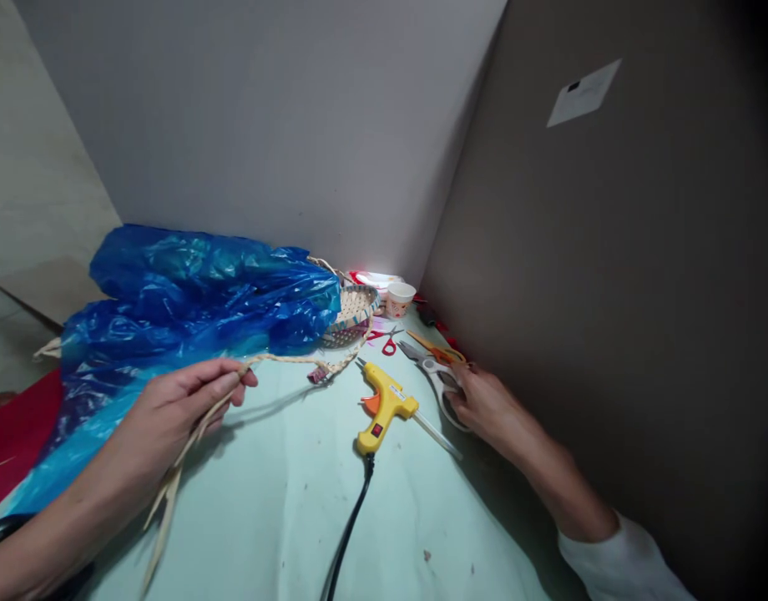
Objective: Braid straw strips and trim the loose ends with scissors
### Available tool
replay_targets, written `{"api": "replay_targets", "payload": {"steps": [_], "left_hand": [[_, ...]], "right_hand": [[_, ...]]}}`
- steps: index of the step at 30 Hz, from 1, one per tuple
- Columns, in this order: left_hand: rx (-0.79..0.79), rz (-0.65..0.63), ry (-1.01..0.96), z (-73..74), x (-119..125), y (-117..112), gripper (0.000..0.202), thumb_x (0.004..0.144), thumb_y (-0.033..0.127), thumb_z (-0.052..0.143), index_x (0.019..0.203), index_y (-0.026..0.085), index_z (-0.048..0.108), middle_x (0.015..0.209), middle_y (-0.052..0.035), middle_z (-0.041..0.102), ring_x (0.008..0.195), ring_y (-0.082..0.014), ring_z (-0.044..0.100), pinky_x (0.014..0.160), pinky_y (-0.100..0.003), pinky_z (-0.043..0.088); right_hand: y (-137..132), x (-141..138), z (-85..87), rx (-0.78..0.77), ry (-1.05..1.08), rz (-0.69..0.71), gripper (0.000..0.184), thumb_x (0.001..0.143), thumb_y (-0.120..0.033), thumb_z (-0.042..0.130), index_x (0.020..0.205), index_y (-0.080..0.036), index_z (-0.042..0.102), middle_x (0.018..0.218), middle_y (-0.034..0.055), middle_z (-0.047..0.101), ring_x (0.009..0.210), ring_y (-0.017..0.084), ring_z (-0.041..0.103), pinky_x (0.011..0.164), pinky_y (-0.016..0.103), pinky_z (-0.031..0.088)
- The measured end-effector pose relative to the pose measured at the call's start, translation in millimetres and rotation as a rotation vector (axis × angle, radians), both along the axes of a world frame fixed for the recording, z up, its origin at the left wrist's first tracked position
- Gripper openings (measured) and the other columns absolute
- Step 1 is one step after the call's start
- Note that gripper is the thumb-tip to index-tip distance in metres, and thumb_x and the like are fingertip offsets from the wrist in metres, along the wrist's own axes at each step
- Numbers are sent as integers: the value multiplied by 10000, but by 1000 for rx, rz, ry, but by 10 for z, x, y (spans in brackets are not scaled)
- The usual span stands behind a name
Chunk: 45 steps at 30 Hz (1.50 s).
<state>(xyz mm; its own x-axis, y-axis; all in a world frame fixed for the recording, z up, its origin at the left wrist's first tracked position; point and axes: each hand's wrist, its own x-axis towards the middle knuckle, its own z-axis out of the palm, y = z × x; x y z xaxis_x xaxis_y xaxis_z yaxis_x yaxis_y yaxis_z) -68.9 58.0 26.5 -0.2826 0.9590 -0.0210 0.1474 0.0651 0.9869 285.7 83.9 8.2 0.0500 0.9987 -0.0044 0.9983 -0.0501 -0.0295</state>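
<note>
While the left hand (171, 409) pinches the braided straw strip (284, 361) above the near-left surface (284, 517), the right hand (484, 401) covers the handles of the grey shears (435, 377) at right, its grip unclear. This looks like fetching the shears, so fingers must seat in the loops. Farther off, the strip reaches the basket (356, 313).

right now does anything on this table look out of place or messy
Nothing looks spilled or broken. The crumpled blue plastic bag sprawls across the left side and laps over the woven basket at its rim. The yellow glue gun lies on its side, its black cord trailing toward the near edge.
</note>
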Motion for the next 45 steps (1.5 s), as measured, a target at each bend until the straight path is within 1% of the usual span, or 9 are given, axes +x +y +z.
{"api": "replay_targets", "payload": {"steps": [4,9,13,16,19,25,37,43,45], "left_hand": [[38,56,-146,21,-154,85,284,588,375,804,776,182,716,647,36,593,503,-73,467,439,-153,398],[100,84,-248,96,-189,94,119,710,205,718,818,161,694,647,54,562,502,-62,419,433,-157,344],[121,55,-266,68,-193,93,116,749,217,725,840,152,696,652,50,564,499,-65,394,425,-175,300],[119,20,-249,11,-218,98,153,768,270,748,865,160,707,664,51,563,513,-68,395,448,-181,304],[118,-2,-232,-31,-230,101,184,762,311,760,865,166,711,669,49,565,520,-77,389,464,-200,301],[121,-8,-204,-51,-195,111,212,741,349,753,837,163,717,665,39,572,498,-83,374,469,-231,257],[157,-15,-211,-111,-191,161,355,625,465,798,787,168,690,635,43,553,451,-68,365,426,-199,247],[155,-38,-189,-103,-177,144,329,662,454,765,786,160,682,628,48,539,443,-63,354,420,-196,248],[155,-44,-177,-87,-165,130,316,678,449,747,786,161,673,624,49,536,439,-63,355,423,-198,253]], "right_hand": [[-40,-70,5,25,-100,-10,311,919,-152,555,1213,-108,647,1113,191,710,983,292,687,765,326,461],[-131,-333,238,111,-206,55,295,981,-144,431,1152,-71,662,1118,258,672,1066,363,640,838,417,464],[-83,-888,372,66,-157,276,254,1007,-181,451,1105,-142,682,1061,162,712,907,248,697,762,326,500],[68,-1318,289,8,-119,415,201,993,-266,565,1095,-135,678,1010,118,724,892,217,701,777,326,543],[273,-1555,128,0,-105,464,295,985,-352,615,1198,-149,635,1157,87,678,982,214,682,858,418,577],[563,-1583,-17,-5,-98,491,317,978,-342,628,1240,-163,620,1237,96,650,1045,232,667,885,442,574],[599,-1518,104,109,202,416,313,982,-366,618,1213,-155,623,1152,82,675,985,220,680,861,434,575],[615,-1526,211,103,554,437,305,1050,-171,186,1167,-194,467,1046,65,734,852,131,710,671,237,559],[501,-1555,235,80,625,482,278,1014,-144,179,1107,-210,432,1027,50,741,816,119,705,620,208,533]]}}
